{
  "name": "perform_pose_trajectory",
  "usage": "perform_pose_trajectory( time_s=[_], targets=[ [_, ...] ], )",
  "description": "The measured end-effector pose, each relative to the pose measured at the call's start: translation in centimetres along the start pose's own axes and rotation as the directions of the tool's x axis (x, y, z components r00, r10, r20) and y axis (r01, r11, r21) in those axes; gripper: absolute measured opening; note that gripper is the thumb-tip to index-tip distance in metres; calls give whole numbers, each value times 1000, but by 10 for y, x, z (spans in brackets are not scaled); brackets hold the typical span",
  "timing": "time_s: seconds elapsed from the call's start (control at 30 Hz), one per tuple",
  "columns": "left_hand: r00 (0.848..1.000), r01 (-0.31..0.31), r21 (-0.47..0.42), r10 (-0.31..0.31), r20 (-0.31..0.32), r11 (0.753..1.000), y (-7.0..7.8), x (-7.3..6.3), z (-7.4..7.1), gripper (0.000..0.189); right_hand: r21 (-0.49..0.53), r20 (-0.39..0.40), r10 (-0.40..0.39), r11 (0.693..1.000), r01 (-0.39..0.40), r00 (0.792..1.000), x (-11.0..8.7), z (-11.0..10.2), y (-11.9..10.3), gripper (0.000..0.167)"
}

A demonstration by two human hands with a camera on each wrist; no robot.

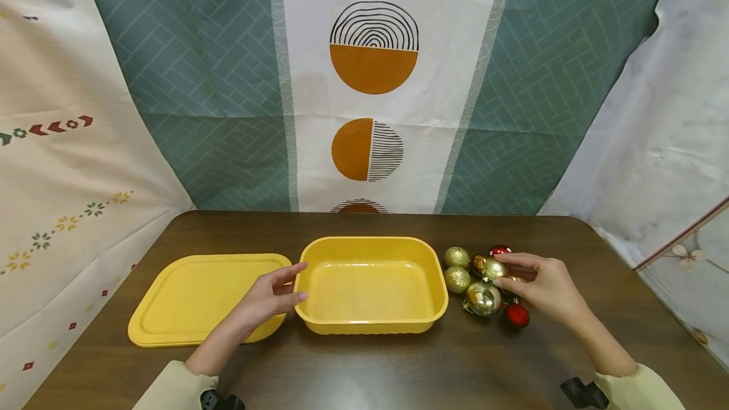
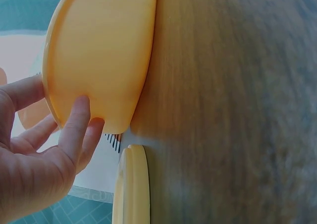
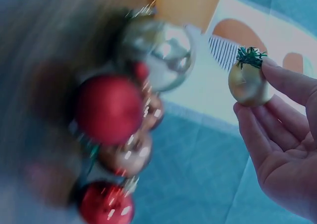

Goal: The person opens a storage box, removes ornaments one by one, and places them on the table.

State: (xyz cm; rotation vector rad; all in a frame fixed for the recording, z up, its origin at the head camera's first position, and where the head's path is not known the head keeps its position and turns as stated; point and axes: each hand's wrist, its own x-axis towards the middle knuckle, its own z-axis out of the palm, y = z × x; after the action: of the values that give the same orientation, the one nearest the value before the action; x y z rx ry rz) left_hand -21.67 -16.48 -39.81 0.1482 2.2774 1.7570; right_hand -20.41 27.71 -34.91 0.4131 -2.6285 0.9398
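A yellow plastic box [image 1: 370,328] stands on the table. My left hand [image 1: 273,293] holds its left rim, thumb and forefinger at the edge and other fingertips against the outer wall [image 2: 106,50]. To the box's right, my right hand [image 1: 547,283] pinches a small gold Christmas bauble [image 3: 250,87] with a green tinsel top between thumb and fingers. It hangs over a cluster of baubles: a large shiny one [image 1: 483,299], two glittery gold ones, one glittery ball [image 1: 457,257] behind the other [image 1: 457,279], a matte red one [image 1: 517,315] and a shiny red one [image 3: 106,204].
A flat yellow lid [image 1: 199,296] lies left of the box, with my left forearm reaching over its near right part. Behind the brown table [image 1: 376,372] hangs a green and white patterned cloth [image 1: 228,81]. Pale cloths [image 1: 655,144] hang at both sides.
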Motion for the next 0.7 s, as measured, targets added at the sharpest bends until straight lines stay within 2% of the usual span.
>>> perform_pose_trajectory(
  time_s=[0.2,0.47,0.7],
  targets=[
    [1000,3,3,-3,0,1000,1,0,0,64,-69,-28,77,994,-79,997,-17,-17,21,37],
    [1000,-13,-7,13,6,1000,2,-2,0,64,-44,-12,142,989,-143,990,-34,-28,48,36],
    [1000,-8,-4,8,3,1000,2,-2,0,64,-39,55,222,975,-220,973,-43,-32,67,41]
  ],
)
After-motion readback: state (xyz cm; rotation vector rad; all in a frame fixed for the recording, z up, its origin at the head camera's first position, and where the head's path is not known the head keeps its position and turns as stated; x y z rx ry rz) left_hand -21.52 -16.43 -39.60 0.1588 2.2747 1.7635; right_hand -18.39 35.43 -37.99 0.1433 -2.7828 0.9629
